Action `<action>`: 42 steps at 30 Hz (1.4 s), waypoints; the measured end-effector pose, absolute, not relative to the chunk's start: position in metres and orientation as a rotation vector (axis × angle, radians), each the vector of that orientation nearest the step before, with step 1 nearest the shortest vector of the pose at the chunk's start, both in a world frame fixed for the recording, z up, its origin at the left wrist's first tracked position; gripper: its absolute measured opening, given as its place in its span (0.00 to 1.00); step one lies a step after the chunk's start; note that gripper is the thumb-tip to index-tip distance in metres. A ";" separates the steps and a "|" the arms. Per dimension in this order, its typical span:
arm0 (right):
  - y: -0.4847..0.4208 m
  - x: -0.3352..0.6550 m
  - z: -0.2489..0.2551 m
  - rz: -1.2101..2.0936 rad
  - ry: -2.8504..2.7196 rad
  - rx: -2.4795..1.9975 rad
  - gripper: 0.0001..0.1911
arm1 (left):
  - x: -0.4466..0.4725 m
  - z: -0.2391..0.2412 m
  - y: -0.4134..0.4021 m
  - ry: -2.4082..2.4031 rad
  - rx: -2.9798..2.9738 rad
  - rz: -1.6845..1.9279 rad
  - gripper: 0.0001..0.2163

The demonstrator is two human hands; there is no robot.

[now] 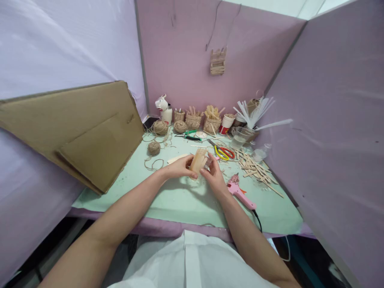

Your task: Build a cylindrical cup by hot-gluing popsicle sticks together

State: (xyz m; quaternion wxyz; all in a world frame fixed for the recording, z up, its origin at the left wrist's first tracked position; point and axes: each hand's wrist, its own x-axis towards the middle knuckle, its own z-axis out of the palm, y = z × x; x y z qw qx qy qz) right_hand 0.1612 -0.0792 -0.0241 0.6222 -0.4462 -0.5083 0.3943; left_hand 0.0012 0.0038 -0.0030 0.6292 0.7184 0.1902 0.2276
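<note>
Both my hands meet over the middle of the pale green table [180, 200]. My left hand [180, 166] and my right hand [213, 173] are closed around a small cup clad in wooden sticks [198, 160], held just above the tabletop. A pink glue gun [240, 193] lies right beside my right wrist, its black cord running off the front edge. Yellow-and-red scissors [223, 152] lie just beyond my right hand.
Loose wooden sticks [255, 168] are strewn at the right. Twine balls [154, 147], green pliers [189, 136], stick-clad baskets [193, 120], a glue bottle [165, 111] and plastic cups [241, 136] line the back. A cardboard sheet [84, 128] leans at the left. Purple partition walls enclose the table.
</note>
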 end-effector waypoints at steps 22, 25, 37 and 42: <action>-0.073 0.149 -0.038 0.549 -1.400 -1.305 0.46 | -0.021 -0.005 0.031 1.366 2.547 0.586 0.11; -0.072 0.150 -0.042 0.540 -1.405 -1.306 0.46 | -0.020 -0.004 0.030 1.407 2.577 0.466 0.12; -0.077 0.151 -0.039 0.452 -1.466 -1.332 0.47 | -0.025 0.004 0.030 1.461 2.434 0.698 0.10; -0.080 0.151 -0.035 0.400 -1.512 -1.346 0.47 | -0.029 0.009 0.034 1.385 2.124 0.885 0.06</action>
